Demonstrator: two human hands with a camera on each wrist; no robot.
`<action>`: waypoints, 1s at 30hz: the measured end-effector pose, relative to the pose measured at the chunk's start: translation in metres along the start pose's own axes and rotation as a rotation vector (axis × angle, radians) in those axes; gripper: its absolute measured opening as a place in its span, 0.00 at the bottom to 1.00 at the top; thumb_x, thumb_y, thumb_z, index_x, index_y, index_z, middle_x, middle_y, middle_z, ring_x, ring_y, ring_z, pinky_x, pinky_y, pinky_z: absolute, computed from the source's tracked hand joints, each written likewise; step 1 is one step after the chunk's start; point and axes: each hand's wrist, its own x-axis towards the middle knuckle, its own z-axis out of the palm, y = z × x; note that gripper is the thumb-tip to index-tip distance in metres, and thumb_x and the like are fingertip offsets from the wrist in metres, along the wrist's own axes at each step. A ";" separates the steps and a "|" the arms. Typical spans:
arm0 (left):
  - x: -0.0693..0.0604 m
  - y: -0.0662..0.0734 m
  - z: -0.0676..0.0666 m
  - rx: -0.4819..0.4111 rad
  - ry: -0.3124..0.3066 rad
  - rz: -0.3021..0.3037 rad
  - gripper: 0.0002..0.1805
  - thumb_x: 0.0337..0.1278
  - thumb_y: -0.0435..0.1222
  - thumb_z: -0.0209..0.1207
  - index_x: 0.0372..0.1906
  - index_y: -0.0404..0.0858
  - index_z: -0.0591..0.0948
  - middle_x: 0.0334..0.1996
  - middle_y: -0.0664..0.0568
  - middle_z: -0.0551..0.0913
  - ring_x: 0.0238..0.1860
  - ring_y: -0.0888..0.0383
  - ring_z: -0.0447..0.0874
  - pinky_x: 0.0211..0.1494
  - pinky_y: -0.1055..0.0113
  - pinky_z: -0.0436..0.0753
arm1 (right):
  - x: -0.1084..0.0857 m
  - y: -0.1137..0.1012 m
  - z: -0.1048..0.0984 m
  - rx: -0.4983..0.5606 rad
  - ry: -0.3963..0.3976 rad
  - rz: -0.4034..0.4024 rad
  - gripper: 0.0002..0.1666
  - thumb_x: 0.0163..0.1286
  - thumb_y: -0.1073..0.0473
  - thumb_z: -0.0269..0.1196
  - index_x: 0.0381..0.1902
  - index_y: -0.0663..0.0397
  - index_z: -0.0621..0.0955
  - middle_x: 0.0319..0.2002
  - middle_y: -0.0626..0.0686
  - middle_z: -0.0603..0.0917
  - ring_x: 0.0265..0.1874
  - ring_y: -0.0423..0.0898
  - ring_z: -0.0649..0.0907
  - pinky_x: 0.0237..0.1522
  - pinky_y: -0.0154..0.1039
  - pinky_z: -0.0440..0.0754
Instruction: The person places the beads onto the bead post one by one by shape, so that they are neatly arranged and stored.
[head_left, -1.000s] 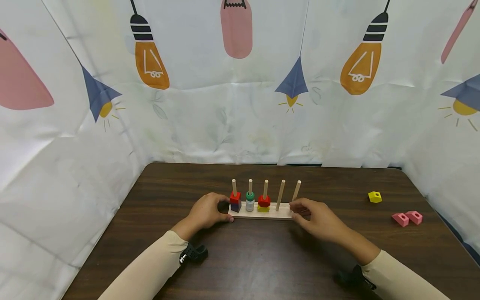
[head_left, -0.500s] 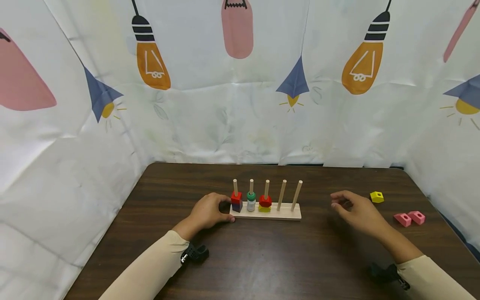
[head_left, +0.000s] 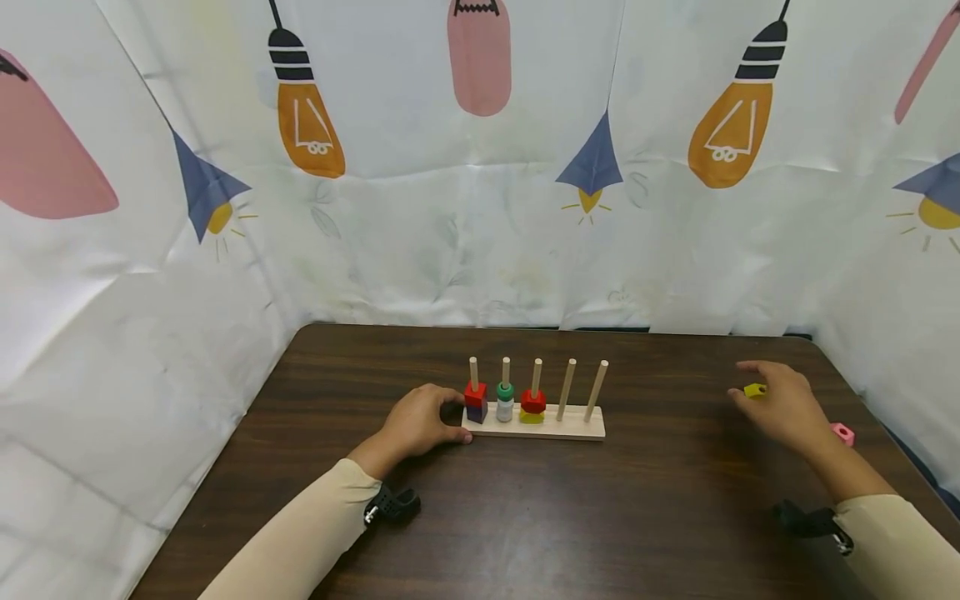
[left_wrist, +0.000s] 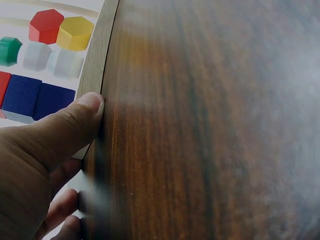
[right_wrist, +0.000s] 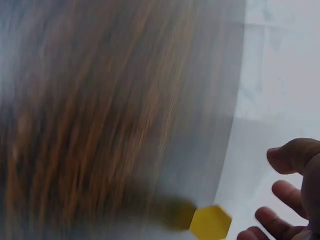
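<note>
A wooden peg stacker (head_left: pixel 581 429) stands mid-table with several upright pegs. Red over dark blue blocks (head_left: pixel 476 402) sit on its left peg, green over white beads (head_left: pixel 505 403) on the second, and red over yellow beads (head_left: pixel 532 406) on the third. My left hand (head_left: pixel 415 423) grips the stacker's left end, its thumb (left_wrist: pixel 82 117) pressing the front edge in the left wrist view. Over at the right, my right hand (head_left: pixel 783 408) hovers with thumb and fingers spread near a yellow hexagonal block (right_wrist: pixel 211 222). A gap separates them in the right wrist view.
A pink block (head_left: pixel 842 433) lies behind the right forearm; the other pink one is hidden by the arm. The dark wooden table (head_left: pixel 600 508) ends at a patterned white cloth (head_left: pixel 465 250) behind and at the sides.
My right hand has left the stacker's right end and moved right to the yellow block, its fingers spreading wider. The left hand keeps its hold on the stacker.
</note>
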 end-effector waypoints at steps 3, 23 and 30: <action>0.001 0.001 0.000 0.002 0.000 0.003 0.32 0.41 0.52 0.81 0.55 0.46 0.88 0.52 0.54 0.86 0.60 0.48 0.80 0.61 0.48 0.78 | 0.002 0.009 -0.001 -0.042 -0.009 -0.013 0.32 0.73 0.56 0.66 0.64 0.76 0.72 0.59 0.81 0.71 0.57 0.81 0.68 0.54 0.75 0.63; 0.000 0.000 0.000 0.004 0.004 0.027 0.32 0.40 0.52 0.81 0.54 0.44 0.88 0.50 0.54 0.87 0.58 0.49 0.81 0.59 0.49 0.79 | 0.009 0.023 -0.001 -0.115 -0.130 0.054 0.24 0.68 0.68 0.63 0.59 0.76 0.74 0.49 0.78 0.79 0.44 0.72 0.81 0.42 0.67 0.78; 0.000 0.000 0.000 0.002 0.002 0.028 0.32 0.41 0.52 0.81 0.54 0.44 0.88 0.50 0.54 0.87 0.58 0.48 0.81 0.59 0.48 0.79 | 0.010 0.021 -0.001 -0.081 -0.112 0.090 0.26 0.68 0.65 0.65 0.58 0.78 0.73 0.49 0.77 0.79 0.45 0.72 0.80 0.43 0.66 0.78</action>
